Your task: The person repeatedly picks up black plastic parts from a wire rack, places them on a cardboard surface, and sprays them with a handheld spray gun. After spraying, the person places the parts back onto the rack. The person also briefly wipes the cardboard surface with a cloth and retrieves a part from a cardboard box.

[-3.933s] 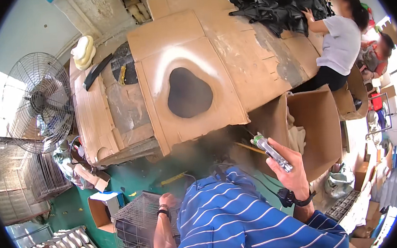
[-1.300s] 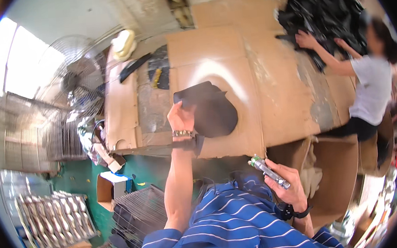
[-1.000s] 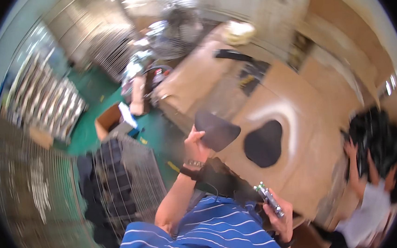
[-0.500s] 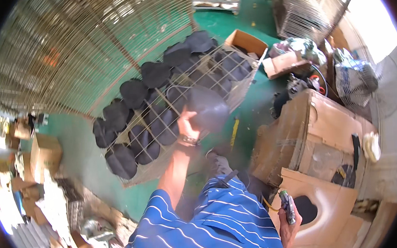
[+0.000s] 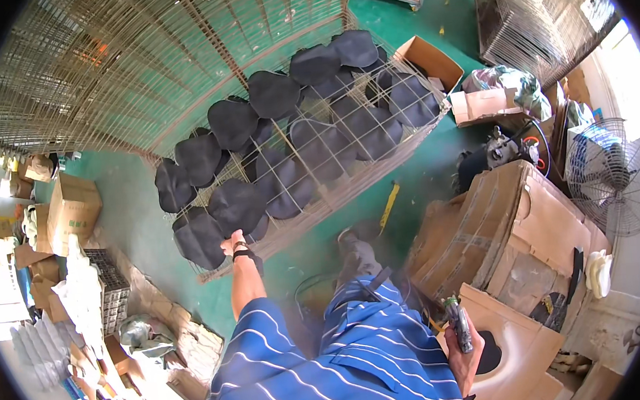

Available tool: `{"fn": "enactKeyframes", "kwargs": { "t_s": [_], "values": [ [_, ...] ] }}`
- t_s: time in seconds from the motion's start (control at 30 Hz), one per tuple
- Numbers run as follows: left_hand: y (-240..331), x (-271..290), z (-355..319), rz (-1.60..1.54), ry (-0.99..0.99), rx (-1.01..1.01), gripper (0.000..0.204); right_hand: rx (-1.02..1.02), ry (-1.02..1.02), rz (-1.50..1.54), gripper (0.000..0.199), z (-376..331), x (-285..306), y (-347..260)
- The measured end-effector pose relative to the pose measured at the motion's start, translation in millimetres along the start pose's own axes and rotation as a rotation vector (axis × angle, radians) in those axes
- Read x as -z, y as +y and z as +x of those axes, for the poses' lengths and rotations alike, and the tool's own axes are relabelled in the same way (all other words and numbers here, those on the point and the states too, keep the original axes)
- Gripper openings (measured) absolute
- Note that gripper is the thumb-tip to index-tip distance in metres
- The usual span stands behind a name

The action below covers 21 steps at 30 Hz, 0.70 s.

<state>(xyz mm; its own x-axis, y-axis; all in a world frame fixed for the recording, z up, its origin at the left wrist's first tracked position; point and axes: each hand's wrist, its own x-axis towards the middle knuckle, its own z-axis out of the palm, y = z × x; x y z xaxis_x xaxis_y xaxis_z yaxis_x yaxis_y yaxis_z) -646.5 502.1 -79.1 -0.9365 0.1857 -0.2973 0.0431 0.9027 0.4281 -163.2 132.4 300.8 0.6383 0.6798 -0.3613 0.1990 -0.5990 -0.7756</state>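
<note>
My left hand (image 5: 236, 244) is at the near left part of a wire rack (image 5: 348, 179), fingers closed at the lower edge of a dark rounded sheet piece (image 5: 236, 205). This piece lies on top of the wires. Several similar black pieces (image 5: 274, 94) are spread over the rack, some on top and some under the upper wires. Low on the right, my right hand (image 5: 465, 350) is wrapped round a metallic and green spray gun (image 5: 459, 326). Just beside that hand, a dark rounded patch (image 5: 488, 352) ringed with whitish residue shows on a cardboard sheet (image 5: 535, 333).
A big cardboard box (image 5: 479, 217) stands at my right, with a standing fan (image 5: 609, 170) beyond it. Upright wire racks (image 5: 122, 73) fill the far left. An open carton (image 5: 429, 60) sits past the rack's far end. Cartons (image 5: 72, 208) and clutter line the left side.
My left hand has moved left and nearer with the dark piece, from above the middle of the rack to its near left part. The spray gun stays in my right hand.
</note>
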Motion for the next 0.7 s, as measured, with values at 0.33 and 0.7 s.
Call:
{"fn": "enactKeyframes", "kwargs": {
  "t_s": [0.33, 0.7],
  "values": [
    [18, 26, -25, 0.564, -0.055, -0.220, 0.031, -0.043, 0.091, 0.076, 0.051, -15, -3, -8],
    [77, -40, -112, 0.453, 0.100, -0.639, 0.021, -0.300, 0.498, 0.131, 0.047, -82, 12, 8]
  ]
}}
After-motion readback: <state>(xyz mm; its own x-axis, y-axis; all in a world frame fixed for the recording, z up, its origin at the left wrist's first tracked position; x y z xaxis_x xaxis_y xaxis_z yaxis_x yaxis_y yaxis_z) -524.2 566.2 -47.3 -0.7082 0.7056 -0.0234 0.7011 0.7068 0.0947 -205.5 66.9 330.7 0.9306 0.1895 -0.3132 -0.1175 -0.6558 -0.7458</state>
